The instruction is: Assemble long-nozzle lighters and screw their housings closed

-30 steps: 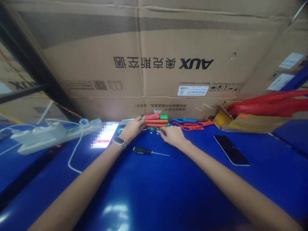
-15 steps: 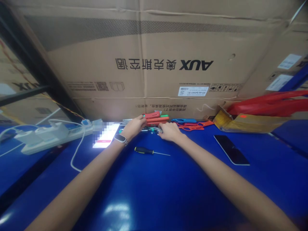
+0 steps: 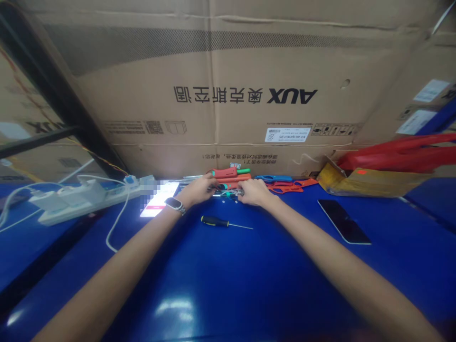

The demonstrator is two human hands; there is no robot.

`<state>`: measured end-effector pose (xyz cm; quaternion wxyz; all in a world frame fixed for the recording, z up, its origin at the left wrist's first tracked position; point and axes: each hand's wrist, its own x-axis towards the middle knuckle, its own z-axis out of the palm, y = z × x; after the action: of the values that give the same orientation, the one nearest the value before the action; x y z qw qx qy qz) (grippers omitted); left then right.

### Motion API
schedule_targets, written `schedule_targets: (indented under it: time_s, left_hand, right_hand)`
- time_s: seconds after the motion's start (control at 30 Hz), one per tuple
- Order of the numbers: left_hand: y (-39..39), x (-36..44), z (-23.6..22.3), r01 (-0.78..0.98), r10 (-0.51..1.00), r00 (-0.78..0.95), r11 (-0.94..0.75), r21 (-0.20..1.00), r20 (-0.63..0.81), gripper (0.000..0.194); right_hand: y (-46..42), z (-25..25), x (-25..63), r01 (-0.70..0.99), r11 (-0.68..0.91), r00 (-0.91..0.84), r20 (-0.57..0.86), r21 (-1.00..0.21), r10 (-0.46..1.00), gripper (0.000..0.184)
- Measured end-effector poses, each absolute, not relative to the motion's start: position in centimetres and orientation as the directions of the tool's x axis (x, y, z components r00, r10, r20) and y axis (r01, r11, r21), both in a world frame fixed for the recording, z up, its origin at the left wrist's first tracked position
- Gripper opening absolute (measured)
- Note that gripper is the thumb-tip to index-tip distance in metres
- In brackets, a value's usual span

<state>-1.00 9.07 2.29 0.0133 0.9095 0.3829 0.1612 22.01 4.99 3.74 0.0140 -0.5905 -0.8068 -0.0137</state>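
Observation:
Both my arms reach to the far edge of the blue table [image 3: 228, 285]. My left hand [image 3: 197, 190], with a watch on its wrist, has its fingers curled at a stack of orange-red tools [image 3: 230, 175] lying against the cardboard box. My right hand [image 3: 252, 192] is closed next to it over small metal and teal parts [image 3: 228, 193]; what its fingers pinch is too small to name. A black and yellow screwdriver [image 3: 224, 222] lies just in front of both hands, untouched.
A large AUX cardboard box [image 3: 228, 95] walls off the back. A lit phone [image 3: 158, 199] and a white power strip with cables [image 3: 78, 199] lie left. Blue and orange tools [image 3: 285, 183], a dark phone [image 3: 344, 221] and a red bag on cardboard [image 3: 392, 164] lie right.
My right hand has moved a little left and closer to my left hand, both now meeting over the small parts. The view has drifted slightly.

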Motion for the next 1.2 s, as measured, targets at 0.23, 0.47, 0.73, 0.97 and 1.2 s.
schedule_targets:
  time_s: [0.23, 0.47, 0.73, 0.97, 1.2]
  left_hand:
    - [7.5, -1.6, 2.4, 0.705, 0.721, 0.649, -0.69, 0.163, 0.244, 0.035]
    - [7.1, -1.7, 2.2, 0.679, 0.694, 0.681, -0.718, 0.153, 0.234, 0.028]
    - [5.8, -0.8, 2.5, 0.722, 0.71, 0.637, -0.686, 0.091, 0.3, 0.027]
    - [4.8, 4.1, 4.3, 0.623, 0.617, 0.717, -0.776, 0.098, 0.325, 0.018]
    - [6.7, 11.9, 4.6, 0.599, 0.569, 0.773, -0.801, -0.026, 0.279, 0.016]
  right_hand:
    - [4.9, 3.6, 21.8, 0.958, 0.28, -0.273, 0.1, -0.062, 0.957, 0.029]
    - [3.6, 3.2, 21.7, 0.953, 0.243, -0.224, 0.118, -0.183, 0.967, 0.024]
    - [1.8, 3.1, 23.2, 0.903, 0.263, -0.216, 0.169, -0.339, 0.962, 0.04]
    - [-0.5, 2.4, 28.0, 0.888, 0.172, -0.071, 0.242, -0.426, 0.968, 0.027]
    - [-0.8, 1.7, 32.3, 0.923, 0.027, 0.096, 0.297, -0.385, 0.95, 0.02]
